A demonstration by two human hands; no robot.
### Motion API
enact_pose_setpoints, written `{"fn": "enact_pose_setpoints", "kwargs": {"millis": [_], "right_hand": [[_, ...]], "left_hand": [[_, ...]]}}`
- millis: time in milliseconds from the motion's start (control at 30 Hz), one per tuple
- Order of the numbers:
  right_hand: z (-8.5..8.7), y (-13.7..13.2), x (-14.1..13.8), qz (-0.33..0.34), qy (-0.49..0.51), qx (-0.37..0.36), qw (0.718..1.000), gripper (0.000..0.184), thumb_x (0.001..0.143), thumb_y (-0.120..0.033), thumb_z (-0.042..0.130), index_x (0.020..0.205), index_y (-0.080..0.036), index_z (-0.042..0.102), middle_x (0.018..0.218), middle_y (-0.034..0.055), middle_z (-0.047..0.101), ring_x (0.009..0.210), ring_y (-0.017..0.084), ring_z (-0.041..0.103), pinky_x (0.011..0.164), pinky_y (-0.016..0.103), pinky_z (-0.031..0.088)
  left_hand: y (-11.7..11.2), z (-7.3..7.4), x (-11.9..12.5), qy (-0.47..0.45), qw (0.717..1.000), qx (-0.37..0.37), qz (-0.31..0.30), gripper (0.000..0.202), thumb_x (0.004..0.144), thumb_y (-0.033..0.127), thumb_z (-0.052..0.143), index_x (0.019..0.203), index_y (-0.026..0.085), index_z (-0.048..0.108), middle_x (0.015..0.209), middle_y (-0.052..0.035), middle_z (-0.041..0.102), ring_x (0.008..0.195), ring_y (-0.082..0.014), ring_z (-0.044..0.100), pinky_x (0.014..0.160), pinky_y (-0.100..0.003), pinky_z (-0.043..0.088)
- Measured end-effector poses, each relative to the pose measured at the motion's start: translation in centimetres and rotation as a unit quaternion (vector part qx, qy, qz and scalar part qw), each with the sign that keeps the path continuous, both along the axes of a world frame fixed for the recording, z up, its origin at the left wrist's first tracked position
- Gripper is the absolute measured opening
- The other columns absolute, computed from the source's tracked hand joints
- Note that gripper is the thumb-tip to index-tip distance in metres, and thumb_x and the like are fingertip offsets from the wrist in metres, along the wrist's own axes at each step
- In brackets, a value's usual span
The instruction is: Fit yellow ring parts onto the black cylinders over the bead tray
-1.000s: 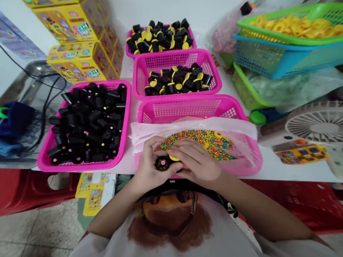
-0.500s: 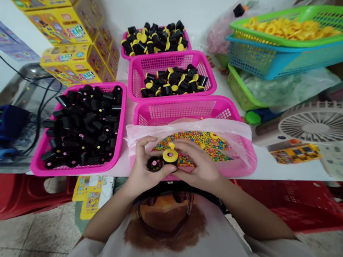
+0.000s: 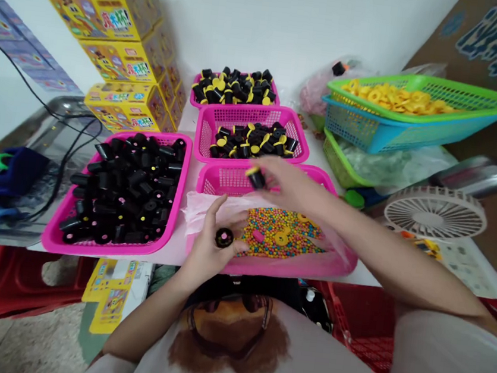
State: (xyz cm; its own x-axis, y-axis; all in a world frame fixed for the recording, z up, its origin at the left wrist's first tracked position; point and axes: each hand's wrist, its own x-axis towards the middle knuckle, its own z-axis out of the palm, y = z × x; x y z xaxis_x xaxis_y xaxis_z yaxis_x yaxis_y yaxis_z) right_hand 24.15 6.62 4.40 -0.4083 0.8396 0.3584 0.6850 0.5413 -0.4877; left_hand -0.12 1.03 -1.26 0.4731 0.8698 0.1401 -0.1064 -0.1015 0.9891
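Low over the near pink basket [image 3: 204,178], my left hand [image 3: 204,256] holds a small black cup [image 3: 224,238]. The cup's open end faces up and shows a pink centre; my index finger points away from it. My right hand [image 3: 282,181] is higher, above the back of the same basket, with its fingers closed round a black cup with a yellow lid [image 3: 256,178], which is tilted. Under both hands, a clear plastic bag in the basket holds many coloured beads [image 3: 266,227], with a yellow ring-shaped lid [image 3: 281,237] and a pink piece [image 3: 258,235] among them.
A pink basket of black cups [image 3: 126,196] stands at left. Behind are two pink baskets of yellow-lidded cups [image 3: 254,139]. Yellow boxes [image 3: 118,103] are stacked back left. Stacked green and blue baskets [image 3: 372,126] hold yellow lids at right, near a white fan [image 3: 435,220].
My right hand has moved up and away from my left, carrying the yellow-lidded cup. My left hand stays low with the open cup. The view has tilted up slightly.
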Motion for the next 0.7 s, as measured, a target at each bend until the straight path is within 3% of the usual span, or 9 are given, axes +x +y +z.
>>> {"fn": "enact_pose_setpoints", "kwargs": {"millis": [67, 100, 167, 233, 300, 400, 500, 600, 700], "right_hand": [[1.1, 2.2, 1.7, -0.091, 0.013, 0.015, 0.996, 0.081, 0.076, -0.006, 0.078, 0.151, -0.019, 0.050, 0.153, 0.0179, 0.055, 0.140, 0.032, 0.057, 0.114, 0.050, 0.051], [1.5, 2.4, 2.5, -0.124, 0.013, 0.022, 0.992, 0.081, 0.075, -0.007, 0.080, 0.150, -0.018, 0.052, 0.152, 0.0176, 0.056, 0.138, 0.032, 0.058, 0.113, 0.050, 0.051], [2.0, 0.9, 3.5, -0.134, 0.003, 0.005, 0.991, 0.056, 0.081, -0.012, 0.077, 0.136, -0.017, 0.065, 0.131, 0.0139, 0.070, 0.117, 0.028, 0.070, 0.101, 0.044, 0.058], [1.8, -2.1, 3.7, -0.046, -0.024, -0.074, 0.996, 0.019, 0.091, -0.018, 0.070, 0.109, -0.020, 0.077, 0.096, 0.0043, 0.079, 0.083, 0.019, 0.075, 0.078, 0.032, 0.060], [0.6, -5.3, 3.3, 0.095, -0.073, -0.177, 0.977, 0.009, 0.091, -0.018, 0.072, 0.094, -0.024, 0.079, 0.080, -0.0026, 0.078, 0.068, 0.014, 0.072, 0.064, 0.025, 0.055], [-2.6, -8.0, 2.8, 0.077, -0.137, -0.165, 0.974, 0.017, 0.077, -0.007, 0.083, 0.082, -0.023, 0.077, 0.085, 0.0003, 0.078, 0.075, 0.018, 0.073, 0.068, 0.027, 0.055], [-4.8, -8.8, 3.1, 0.015, -0.180, -0.130, 0.975, 0.018, 0.083, -0.003, 0.075, 0.074, -0.019, 0.074, 0.081, 0.0043, 0.076, 0.080, 0.021, 0.072, 0.077, 0.032, 0.057], [-4.4, -10.0, 3.4, -0.015, -0.174, -0.118, 0.978, 0.018, 0.094, -0.009, 0.064, 0.083, -0.018, 0.075, 0.089, 0.0091, 0.077, 0.090, 0.026, 0.073, 0.088, 0.042, 0.058], [-2.8, -12.6, 2.1, -0.106, -0.041, -0.067, 0.991, 0.021, 0.102, -0.017, 0.054, 0.109, -0.021, 0.074, 0.109, 0.0113, 0.078, 0.110, 0.028, 0.071, 0.099, 0.048, 0.057]], "left_hand": [[-0.2, 0.0, -0.3, 0.047, 0.998, 0.040, -0.002, 0.080, 0.084, 0.043, 0.085, 0.143, 0.026, 0.035, 0.087, -0.0002, 0.075, 0.084, -0.0191, 0.075, 0.082, -0.033, 0.057], [-0.3, 0.0, -0.4, 0.067, 0.996, 0.061, -0.003, 0.073, 0.086, 0.040, 0.084, 0.140, 0.025, 0.039, 0.078, 0.0033, 0.072, 0.075, -0.0169, 0.072, 0.076, -0.030, 0.056], [-0.5, 0.0, -0.6, 0.082, 0.992, 0.094, -0.007, 0.065, 0.088, 0.035, 0.082, 0.136, 0.024, 0.039, 0.071, 0.0073, 0.066, 0.063, -0.0133, 0.065, 0.065, -0.026, 0.050], [-0.5, 0.0, -0.7, 0.067, 0.991, 0.117, -0.012, 0.066, 0.089, 0.030, 0.080, 0.137, 0.025, 0.034, 0.071, 0.0086, 0.063, 0.060, -0.0115, 0.060, 0.060, -0.024, 0.047], [-0.6, -0.1, -0.5, 0.045, 0.988, 0.147, -0.017, 0.071, 0.090, 0.025, 0.078, 0.139, 0.028, 0.027, 0.075, 0.0087, 0.061, 0.062, -0.0115, 0.060, 0.061, -0.024, 0.049], [-0.7, -0.1, 0.0, 0.044, 0.976, 0.211, -0.021, 0.073, 0.091, 0.016, 0.071, 0.141, 0.030, 0.020, 0.091, 0.0032, 0.060, 0.080, -0.0144, 0.063, 0.072, -0.030, 0.054], [-0.6, 0.0, 0.2, 0.080, 0.958, 0.270, -0.045, 0.058, 0.096, 0.008, 0.059, 0.135, 0.030, 0.022, 0.104, -0.0020, 0.059, 0.099, -0.0165, 0.064, 0.087, -0.038, 0.054], [-0.5, 0.1, 0.1, 0.087, 0.946, 0.307, -0.060, 0.050, 0.098, 0.004, 0.052, 0.130, 0.030, 0.024, 0.110, -0.0036, 0.059, 0.106, -0.0161, 0.063, 0.093, -0.039, 0.054], [-0.7, 0.4, 0.1, 0.096, 0.936, 0.331, -0.067, 0.051, 0.096, 0.002, 0.052, 0.132, 0.029, 0.026, 0.113, -0.0055, 0.062, 0.103, -0.0162, 0.066, 0.090, -0.036, 0.056]]}}
